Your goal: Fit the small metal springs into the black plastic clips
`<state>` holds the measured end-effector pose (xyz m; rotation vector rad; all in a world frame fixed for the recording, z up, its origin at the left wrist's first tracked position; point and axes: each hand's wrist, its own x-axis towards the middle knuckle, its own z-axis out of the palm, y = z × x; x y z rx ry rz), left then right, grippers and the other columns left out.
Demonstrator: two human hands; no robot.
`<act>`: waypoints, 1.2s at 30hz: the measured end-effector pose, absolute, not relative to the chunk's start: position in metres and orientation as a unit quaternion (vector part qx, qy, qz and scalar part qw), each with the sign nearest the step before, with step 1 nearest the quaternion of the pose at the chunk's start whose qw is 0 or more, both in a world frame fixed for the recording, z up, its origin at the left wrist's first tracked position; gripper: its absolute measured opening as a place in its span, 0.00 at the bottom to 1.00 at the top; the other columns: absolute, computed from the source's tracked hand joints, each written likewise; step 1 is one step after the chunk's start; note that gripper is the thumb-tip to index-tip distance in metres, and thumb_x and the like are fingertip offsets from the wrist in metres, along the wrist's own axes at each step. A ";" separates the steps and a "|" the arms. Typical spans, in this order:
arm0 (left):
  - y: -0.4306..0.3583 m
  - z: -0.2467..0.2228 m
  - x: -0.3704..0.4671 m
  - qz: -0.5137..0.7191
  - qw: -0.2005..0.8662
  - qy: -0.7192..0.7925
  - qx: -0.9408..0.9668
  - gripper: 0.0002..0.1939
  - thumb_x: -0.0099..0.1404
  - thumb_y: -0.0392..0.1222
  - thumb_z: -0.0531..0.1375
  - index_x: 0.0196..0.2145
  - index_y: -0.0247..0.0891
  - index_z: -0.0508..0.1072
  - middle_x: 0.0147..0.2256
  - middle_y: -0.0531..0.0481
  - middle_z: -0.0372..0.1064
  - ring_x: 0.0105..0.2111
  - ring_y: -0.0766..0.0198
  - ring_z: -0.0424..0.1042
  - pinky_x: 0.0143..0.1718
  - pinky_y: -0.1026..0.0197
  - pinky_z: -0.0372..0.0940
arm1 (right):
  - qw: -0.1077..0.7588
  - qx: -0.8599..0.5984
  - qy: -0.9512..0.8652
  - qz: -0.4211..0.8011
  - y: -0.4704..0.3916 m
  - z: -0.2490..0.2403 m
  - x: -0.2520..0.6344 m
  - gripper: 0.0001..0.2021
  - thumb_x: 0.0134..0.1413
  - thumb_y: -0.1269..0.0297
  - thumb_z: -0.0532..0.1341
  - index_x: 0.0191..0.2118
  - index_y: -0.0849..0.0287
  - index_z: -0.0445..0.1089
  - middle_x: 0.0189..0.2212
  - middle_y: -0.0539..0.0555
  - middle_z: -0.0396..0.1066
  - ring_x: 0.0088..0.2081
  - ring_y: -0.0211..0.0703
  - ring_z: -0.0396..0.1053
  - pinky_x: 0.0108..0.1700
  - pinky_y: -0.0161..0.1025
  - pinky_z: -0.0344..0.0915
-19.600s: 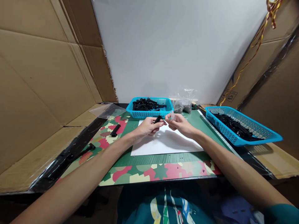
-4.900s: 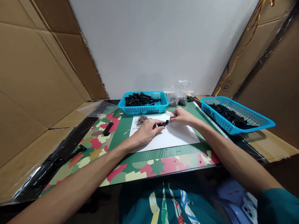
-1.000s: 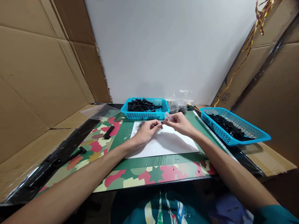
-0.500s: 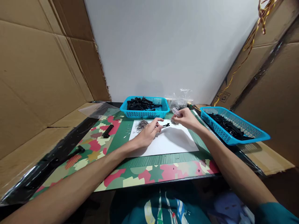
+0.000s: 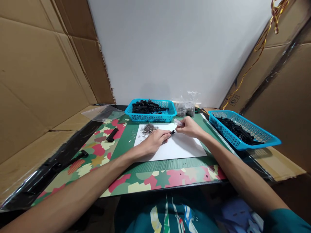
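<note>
Over the white sheet (image 5: 179, 149), my left hand (image 5: 154, 141) is closed, pinching a small black plastic part (image 5: 173, 132) whose end sticks out past the fingertips. Close to that end, my right hand (image 5: 190, 127) is closed around a clear, transparent piece (image 5: 178, 122) that pokes out above its fingers. What kind of piece it is cannot be made out, and anything small at the right fingertips is hidden. A pile of small metal pieces (image 5: 149, 128) lies on the sheet beyond my left hand.
Black parts fill a blue basket (image 5: 150, 118) at the back and another blue basket (image 5: 245, 147) on the right. Clear bags (image 5: 188, 108) of small pieces stand behind. A loose black part (image 5: 112, 135) lies left on the patterned mat. Cardboard walls flank the table.
My right hand has moved left and down to the end of the black plastic part, bringing the clear piece along. My left fingers have drawn together, covering more of the part.
</note>
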<state>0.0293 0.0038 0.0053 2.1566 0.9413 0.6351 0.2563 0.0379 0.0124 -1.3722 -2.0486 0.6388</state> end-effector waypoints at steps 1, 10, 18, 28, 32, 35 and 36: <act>0.004 0.005 0.029 0.244 0.345 0.362 0.831 0.20 0.79 0.51 0.50 0.31 0.39 0.66 0.29 0.52 0.64 0.31 0.61 0.61 0.35 0.57 0.54 | 0.290 -0.516 -0.774 0.227 0.038 0.012 0.255 0.13 0.43 0.65 0.62 0.18 0.57 0.56 0.20 0.44 0.47 0.26 0.33 0.45 0.28 0.37 0.41; 0.007 0.000 0.029 0.245 0.336 0.371 0.830 0.20 0.78 0.51 0.50 0.31 0.39 0.66 0.30 0.52 0.66 0.31 0.61 0.64 0.36 0.58 0.56 | 0.272 -0.516 -0.795 0.165 0.037 0.009 0.248 0.14 0.46 0.70 0.63 0.18 0.57 0.57 0.17 0.43 0.48 0.25 0.34 0.48 0.29 0.38 0.43; 0.006 0.002 0.030 0.241 0.334 0.370 0.833 0.20 0.79 0.52 0.50 0.32 0.38 0.68 0.31 0.51 0.68 0.31 0.61 0.64 0.35 0.57 0.55 | 0.266 -0.535 -0.792 0.127 0.036 0.006 0.246 0.16 0.45 0.71 0.65 0.18 0.57 0.57 0.17 0.43 0.50 0.25 0.34 0.49 0.29 0.38 0.44; 0.006 0.001 0.029 0.235 0.320 0.374 0.838 0.20 0.79 0.51 0.49 0.33 0.39 0.68 0.32 0.50 0.69 0.33 0.59 0.66 0.37 0.56 0.56 | 0.266 -0.551 -0.783 0.108 0.034 0.002 0.241 0.14 0.49 0.69 0.64 0.19 0.58 0.60 0.18 0.45 0.54 0.25 0.35 0.50 0.29 0.37 0.45; 0.006 0.002 0.029 0.237 0.318 0.377 0.837 0.20 0.78 0.51 0.49 0.33 0.38 0.69 0.32 0.49 0.70 0.34 0.57 0.67 0.37 0.56 0.57 | 0.272 -0.547 -0.784 0.109 0.034 0.001 0.240 0.16 0.49 0.69 0.64 0.18 0.58 0.58 0.17 0.45 0.54 0.25 0.35 0.49 0.29 0.38 0.45; 0.005 0.003 0.030 0.238 0.314 0.376 0.839 0.20 0.78 0.52 0.49 0.33 0.39 0.69 0.32 0.49 0.70 0.34 0.57 0.67 0.36 0.56 0.57 | 0.270 -0.539 -0.789 0.118 0.035 0.002 0.243 0.17 0.49 0.69 0.64 0.18 0.57 0.55 0.17 0.44 0.49 0.25 0.34 0.47 0.29 0.38 0.44; 0.005 0.003 0.030 0.239 0.313 0.376 0.839 0.20 0.78 0.52 0.49 0.32 0.39 0.69 0.32 0.49 0.70 0.33 0.57 0.67 0.36 0.56 0.57 | 0.268 -0.531 -0.794 0.124 0.036 0.003 0.244 0.18 0.49 0.69 0.64 0.18 0.57 0.53 0.18 0.44 0.48 0.25 0.34 0.46 0.29 0.38 0.43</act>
